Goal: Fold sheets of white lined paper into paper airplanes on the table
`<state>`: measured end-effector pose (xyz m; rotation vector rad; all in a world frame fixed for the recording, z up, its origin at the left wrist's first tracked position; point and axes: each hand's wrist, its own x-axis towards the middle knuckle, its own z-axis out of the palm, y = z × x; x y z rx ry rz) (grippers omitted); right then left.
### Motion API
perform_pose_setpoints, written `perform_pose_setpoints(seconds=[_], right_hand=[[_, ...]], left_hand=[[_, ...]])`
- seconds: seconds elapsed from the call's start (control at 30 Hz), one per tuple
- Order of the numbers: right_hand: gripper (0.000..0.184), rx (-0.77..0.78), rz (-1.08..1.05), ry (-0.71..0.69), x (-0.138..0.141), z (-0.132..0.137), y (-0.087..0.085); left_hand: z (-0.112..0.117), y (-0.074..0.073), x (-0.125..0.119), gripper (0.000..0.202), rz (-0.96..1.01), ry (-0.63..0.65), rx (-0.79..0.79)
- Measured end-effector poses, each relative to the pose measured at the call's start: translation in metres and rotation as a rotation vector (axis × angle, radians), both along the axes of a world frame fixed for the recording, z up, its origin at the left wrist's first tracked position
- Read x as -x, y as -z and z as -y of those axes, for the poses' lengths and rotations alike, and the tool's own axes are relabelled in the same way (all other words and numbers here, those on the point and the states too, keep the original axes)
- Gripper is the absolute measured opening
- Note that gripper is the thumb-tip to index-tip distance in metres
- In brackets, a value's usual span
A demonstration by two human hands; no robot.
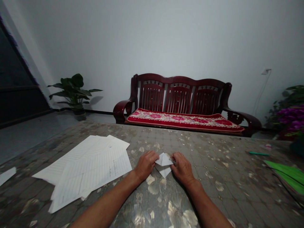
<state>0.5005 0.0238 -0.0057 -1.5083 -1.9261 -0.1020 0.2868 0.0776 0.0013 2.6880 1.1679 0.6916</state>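
Observation:
A small folded piece of white paper (164, 160) lies on the patterned table cover between my two hands, with one point of it toward me. My left hand (146, 164) pinches its left corner between thumb and fingers. On the other side, my right hand (182, 167) grips the right corner in the same way, fingers curled. The undersides of both hands rest on or close to the table. To the left of my left hand is a spread stack of lined paper sheets (95, 167), the top one with some handwriting.
A green pen (258, 153) and a bright green flat item (287, 177) with a dark cord lie at the right. A scrap of white paper (7, 175) sits at the far left. Beyond the table (152, 134) stand a wooden bench (179, 95) and a potted plant (76, 91).

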Motion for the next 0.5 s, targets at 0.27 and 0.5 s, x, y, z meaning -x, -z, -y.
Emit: perform_pose_setpoints(seconds=[0.27, 0.5], right_hand=[[0.007, 0.045, 0.009, 0.067, -0.0024, 0.0036, 0.0009], [0.007, 0.090, -0.057, 0.093, -0.0019, 0.0032, 0.0028]], left_hand=[[0.0048, -0.0009, 0.0016, 0.015, -0.130, 0.033, -0.095], [0.0022, 0.0061, 0.0017, 0.013, -0.114, 0.044, -0.164]])
